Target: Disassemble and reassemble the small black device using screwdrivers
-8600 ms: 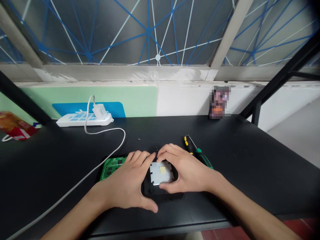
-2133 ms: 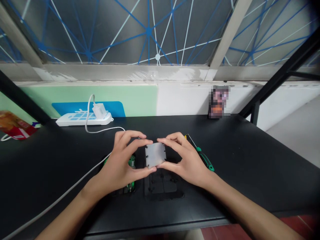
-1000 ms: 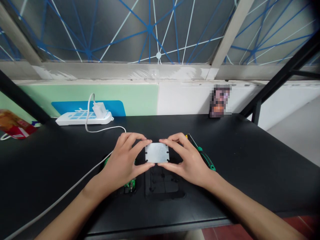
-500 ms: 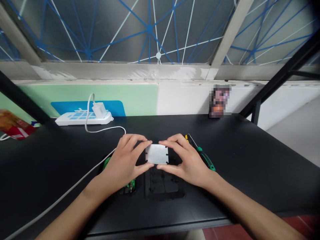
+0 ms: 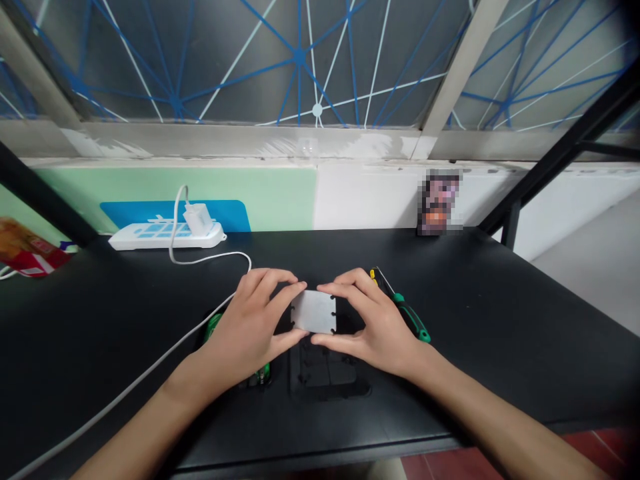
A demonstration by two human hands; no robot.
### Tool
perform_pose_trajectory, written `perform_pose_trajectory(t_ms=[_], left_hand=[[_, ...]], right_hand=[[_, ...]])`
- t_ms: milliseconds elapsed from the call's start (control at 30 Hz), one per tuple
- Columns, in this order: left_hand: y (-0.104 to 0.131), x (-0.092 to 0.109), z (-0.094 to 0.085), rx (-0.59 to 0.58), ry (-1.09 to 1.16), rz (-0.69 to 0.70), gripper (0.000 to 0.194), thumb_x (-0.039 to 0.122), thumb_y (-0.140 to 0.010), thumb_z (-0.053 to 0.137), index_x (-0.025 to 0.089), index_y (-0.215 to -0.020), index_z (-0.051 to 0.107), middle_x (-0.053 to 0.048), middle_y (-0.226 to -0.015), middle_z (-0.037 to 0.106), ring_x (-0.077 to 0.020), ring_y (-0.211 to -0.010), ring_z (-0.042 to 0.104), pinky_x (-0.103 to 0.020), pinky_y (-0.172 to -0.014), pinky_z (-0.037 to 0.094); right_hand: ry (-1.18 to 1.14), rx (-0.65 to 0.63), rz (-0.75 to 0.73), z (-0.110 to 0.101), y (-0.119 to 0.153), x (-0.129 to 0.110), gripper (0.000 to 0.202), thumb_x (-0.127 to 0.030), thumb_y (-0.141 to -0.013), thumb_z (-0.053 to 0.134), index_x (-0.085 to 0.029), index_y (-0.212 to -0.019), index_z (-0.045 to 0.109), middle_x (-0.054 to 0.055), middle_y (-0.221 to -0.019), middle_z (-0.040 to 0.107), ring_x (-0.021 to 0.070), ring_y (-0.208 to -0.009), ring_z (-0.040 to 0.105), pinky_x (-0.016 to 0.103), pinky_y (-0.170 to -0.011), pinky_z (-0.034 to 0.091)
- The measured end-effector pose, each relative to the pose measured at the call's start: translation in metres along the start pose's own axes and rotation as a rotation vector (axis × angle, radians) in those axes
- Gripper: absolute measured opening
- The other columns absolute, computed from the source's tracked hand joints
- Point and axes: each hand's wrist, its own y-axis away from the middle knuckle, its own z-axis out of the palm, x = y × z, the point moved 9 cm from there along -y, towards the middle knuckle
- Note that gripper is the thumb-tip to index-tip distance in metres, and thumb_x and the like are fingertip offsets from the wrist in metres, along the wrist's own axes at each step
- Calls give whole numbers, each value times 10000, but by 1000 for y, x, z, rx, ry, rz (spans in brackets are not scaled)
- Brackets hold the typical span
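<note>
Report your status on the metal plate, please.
Left hand and right hand pinching metal plate above black case. Green circuit board partly hidden by left hand. No obstruction visible.

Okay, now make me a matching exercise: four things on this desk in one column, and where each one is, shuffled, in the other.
1. metal plate
2. white charger
3. green board
4. green-handled screwdriver

A. on the power strip
B. mostly hidden by the left hand
C. just past the right hand
D. between both hands

Pairs: 1-D, 2-A, 3-B, 4-C
</note>
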Motion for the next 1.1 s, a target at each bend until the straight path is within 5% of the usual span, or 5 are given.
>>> perform_pose_trajectory(t_ms=[333, 633, 867, 1100], left_hand=[[2, 9, -1, -26, 69, -5, 556, 191, -799, 810, 158, -1273, 521, -116, -1263, 536, -311, -1149, 443, -461, -998, 455], [0, -10, 1, -43, 352, -238, 440, 291, -855, 786, 279, -1246, 584, -46, -1221, 559, -285, -1131, 513, -465, -979, 456], [6, -34, -2, 83, 629, -416, 480, 393, -858, 798, 329, -1282, 581, -48, -1291, 575, -283, -1202, 542, -532, -1062, 422], [7, -23, 4, 87, 923, -319, 534, 380, -867, 810, 388, -1330, 543, -58, -1363, 514, -295, -1289, 514, -565, -1125, 413]], right_hand=[[-51, -30, -25, 5, 0, -6, 655, -526, -784, 790, -183, -1297, 572, 103, -1096, 604, 214, -994, 627, 366, -837, 595], [-65, -25, -3, 0, -1, -3, 840, -606, -737, 774, -259, -1433, 457, 99, -1181, 545, 241, -1086, 602, 439, -930, 588], [-68, -51, 172, 5, 1, 12, 379, -315, -998, 540, -249, -1369, 496, 109, -1209, 557, 236, -1126, 592, 477, -954, 577], [-143, -180, 167, 19, 1, 6, 669, -481, -862, 732, -225, -1413, 451, 109, -1249, 533, 237, -1164, 568, 441, -1000, 550]])
